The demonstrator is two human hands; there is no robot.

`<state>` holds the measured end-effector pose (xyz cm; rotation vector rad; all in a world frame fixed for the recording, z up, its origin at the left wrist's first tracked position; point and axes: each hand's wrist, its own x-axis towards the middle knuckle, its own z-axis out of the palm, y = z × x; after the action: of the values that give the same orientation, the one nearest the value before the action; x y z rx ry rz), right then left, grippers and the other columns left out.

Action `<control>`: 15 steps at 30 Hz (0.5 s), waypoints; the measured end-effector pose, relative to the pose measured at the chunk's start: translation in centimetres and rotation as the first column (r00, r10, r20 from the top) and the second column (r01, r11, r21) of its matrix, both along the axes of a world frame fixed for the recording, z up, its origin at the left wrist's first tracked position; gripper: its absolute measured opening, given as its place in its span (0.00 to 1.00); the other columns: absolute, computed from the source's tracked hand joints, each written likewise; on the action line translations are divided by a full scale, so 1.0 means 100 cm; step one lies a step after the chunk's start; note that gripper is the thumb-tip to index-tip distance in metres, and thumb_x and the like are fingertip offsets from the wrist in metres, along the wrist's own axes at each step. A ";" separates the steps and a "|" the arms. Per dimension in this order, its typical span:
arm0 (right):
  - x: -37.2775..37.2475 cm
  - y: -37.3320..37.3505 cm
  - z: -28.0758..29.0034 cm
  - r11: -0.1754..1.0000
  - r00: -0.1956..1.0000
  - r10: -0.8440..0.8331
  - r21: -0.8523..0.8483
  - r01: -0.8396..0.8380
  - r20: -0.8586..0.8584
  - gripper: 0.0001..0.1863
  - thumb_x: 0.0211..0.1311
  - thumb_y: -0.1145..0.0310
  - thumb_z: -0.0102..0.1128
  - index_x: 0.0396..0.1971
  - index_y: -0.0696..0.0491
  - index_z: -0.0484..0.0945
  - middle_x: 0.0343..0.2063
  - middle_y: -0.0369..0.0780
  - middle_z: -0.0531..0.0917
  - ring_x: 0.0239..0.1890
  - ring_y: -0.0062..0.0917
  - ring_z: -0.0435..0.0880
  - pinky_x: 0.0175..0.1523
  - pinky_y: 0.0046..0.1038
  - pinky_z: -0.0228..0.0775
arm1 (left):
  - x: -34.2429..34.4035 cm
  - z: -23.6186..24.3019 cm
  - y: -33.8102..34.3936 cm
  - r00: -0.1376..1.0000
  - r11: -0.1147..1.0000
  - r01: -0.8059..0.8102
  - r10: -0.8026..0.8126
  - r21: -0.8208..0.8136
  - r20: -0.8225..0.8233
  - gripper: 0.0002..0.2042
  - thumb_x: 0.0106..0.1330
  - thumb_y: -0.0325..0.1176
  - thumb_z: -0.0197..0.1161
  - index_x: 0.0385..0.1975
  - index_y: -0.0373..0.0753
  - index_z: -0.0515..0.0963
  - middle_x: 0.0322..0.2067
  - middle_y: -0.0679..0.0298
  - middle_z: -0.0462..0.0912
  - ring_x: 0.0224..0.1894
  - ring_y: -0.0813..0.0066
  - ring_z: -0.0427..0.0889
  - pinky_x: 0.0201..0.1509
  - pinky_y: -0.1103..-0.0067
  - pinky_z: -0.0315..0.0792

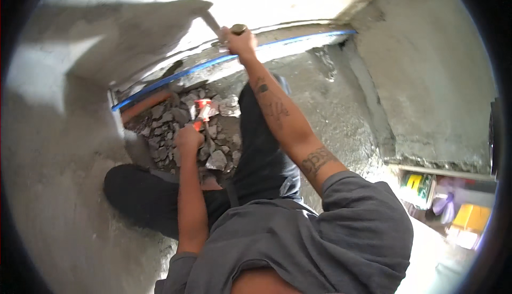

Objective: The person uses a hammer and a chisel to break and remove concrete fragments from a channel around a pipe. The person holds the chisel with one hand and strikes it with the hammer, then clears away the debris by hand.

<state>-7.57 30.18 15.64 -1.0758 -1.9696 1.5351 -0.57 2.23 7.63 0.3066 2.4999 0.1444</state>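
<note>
My right hand (241, 42) is raised over the blue strip, fingers closed round the handle of a hammer (212, 21). The hammer's shaft slants up to the left, and its head is hard to make out against the shadow and glare. Lower and to the left, my left hand (188, 138) is closed on a red and silver tool (202, 109) that looks like a chisel. Its lower end is lost among the grey rubble (216, 160) heaped between my legs. The hammer is well apart from the chisel.
A blue strip (208, 68) runs along the ledge beyond the rubble. An orange-brown bar-like piece (146, 106) lies left of the heap. Bare cement walls (432, 65) stand to either side. Packages and a yellow box (471, 217) sit at the lower right.
</note>
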 end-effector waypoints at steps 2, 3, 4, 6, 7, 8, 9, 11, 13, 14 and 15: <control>-0.017 -0.015 0.026 0.990 0.992 0.118 0.074 -0.121 0.040 0.28 0.48 0.45 0.70 0.39 0.55 0.80 0.19 0.41 0.82 0.19 0.21 0.81 0.25 0.26 0.75 | -0.004 0.015 -0.010 0.998 0.998 -0.061 0.061 -0.024 -0.025 0.15 0.57 0.35 0.58 0.42 0.38 0.80 0.44 0.52 0.82 0.47 0.55 0.82 0.50 0.65 0.75; -0.026 -0.020 0.041 0.981 0.983 0.176 0.073 -0.180 0.051 0.28 0.49 0.47 0.70 0.38 0.57 0.79 0.17 0.40 0.80 0.18 0.20 0.80 0.22 0.24 0.73 | -0.009 0.012 -0.014 0.998 0.998 -0.057 0.056 -0.029 -0.042 0.15 0.57 0.36 0.58 0.41 0.38 0.81 0.44 0.52 0.82 0.46 0.56 0.82 0.49 0.65 0.75; -0.034 -0.024 0.049 0.968 0.969 0.238 0.070 -0.242 0.068 0.27 0.51 0.50 0.70 0.38 0.60 0.78 0.15 0.39 0.78 0.17 0.20 0.79 0.20 0.22 0.72 | -0.012 0.007 -0.020 0.997 0.998 -0.057 0.055 -0.038 -0.051 0.14 0.57 0.38 0.59 0.40 0.38 0.81 0.44 0.53 0.82 0.46 0.57 0.82 0.48 0.65 0.76; -0.057 0.026 0.016 0.977 0.975 0.214 0.010 -0.214 -0.056 0.30 0.50 0.51 0.71 0.42 0.61 0.76 0.17 0.41 0.79 0.16 0.21 0.79 0.20 0.23 0.73 | -0.004 0.010 -0.001 0.999 0.998 -0.044 0.043 0.042 0.030 0.16 0.58 0.41 0.60 0.41 0.38 0.82 0.43 0.54 0.83 0.45 0.59 0.83 0.46 0.65 0.76; -0.067 0.022 0.012 0.971 0.965 0.216 -0.065 -0.228 -0.150 0.33 0.50 0.53 0.71 0.48 0.62 0.70 0.22 0.44 0.80 0.14 0.24 0.78 0.19 0.24 0.73 | -0.005 0.018 -0.008 0.998 0.996 -0.064 0.063 0.070 0.011 0.16 0.58 0.42 0.60 0.40 0.38 0.82 0.42 0.54 0.83 0.45 0.59 0.83 0.45 0.65 0.77; -0.075 0.037 -0.009 0.981 0.965 0.189 0.066 -0.180 -0.183 0.38 0.51 0.54 0.70 0.54 0.62 0.63 0.28 0.48 0.81 0.17 0.27 0.80 0.20 0.25 0.74 | -0.001 0.023 -0.005 0.998 0.993 -0.070 0.070 0.095 0.001 0.16 0.59 0.42 0.60 0.40 0.38 0.82 0.42 0.54 0.83 0.44 0.59 0.83 0.45 0.65 0.77; -0.082 0.025 -0.014 0.980 0.968 0.197 0.061 -0.190 -0.152 0.41 0.53 0.55 0.68 0.58 0.62 0.57 0.30 0.49 0.81 0.23 0.30 0.83 0.27 0.25 0.76 | -0.006 0.010 -0.019 0.993 0.991 -0.106 0.109 0.078 -0.036 0.15 0.60 0.41 0.60 0.39 0.38 0.82 0.41 0.54 0.84 0.44 0.58 0.83 0.44 0.65 0.77; -0.081 0.064 -0.042 0.932 1.000 0.012 0.361 -0.018 0.018 0.45 0.52 0.52 0.65 0.60 0.61 0.50 0.33 0.50 0.81 0.36 0.36 0.83 0.46 0.33 0.74 | -0.003 -0.005 -0.004 0.993 0.990 -0.094 0.101 0.105 -0.059 0.13 0.61 0.39 0.59 0.37 0.38 0.83 0.40 0.55 0.84 0.43 0.58 0.84 0.44 0.65 0.77; -0.080 0.049 -0.045 0.912 0.990 -0.066 0.409 0.010 0.124 0.50 0.51 0.47 0.64 0.61 0.63 0.47 0.39 0.52 0.80 0.46 0.38 0.81 0.54 0.34 0.70 | -0.001 0.000 -0.010 0.989 0.986 -0.122 0.130 0.111 -0.069 0.11 0.61 0.37 0.58 0.36 0.38 0.83 0.38 0.54 0.84 0.42 0.58 0.84 0.43 0.66 0.78; -0.077 0.046 -0.042 0.925 0.989 -0.078 0.380 0.025 0.125 0.50 0.51 0.47 0.63 0.62 0.64 0.46 0.41 0.54 0.79 0.48 0.38 0.80 0.55 0.34 0.69 | 0.001 0.004 -0.011 0.987 0.982 -0.134 0.144 0.136 -0.072 0.11 0.61 0.36 0.58 0.35 0.38 0.84 0.37 0.53 0.85 0.41 0.58 0.85 0.42 0.66 0.78; -0.076 0.045 -0.042 0.909 0.988 -0.087 0.417 0.025 0.131 0.49 0.52 0.47 0.63 0.62 0.63 0.46 0.43 0.55 0.78 0.45 0.38 0.81 0.55 0.35 0.69 | 0.001 0.006 -0.009 0.984 0.980 -0.152 0.162 0.126 -0.073 0.11 0.61 0.36 0.58 0.35 0.38 0.84 0.37 0.53 0.85 0.41 0.58 0.85 0.42 0.66 0.78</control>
<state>-15.18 34.70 11.46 -1.0709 -2.2087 0.9618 -0.44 1.35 8.27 0.1660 2.6026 0.3540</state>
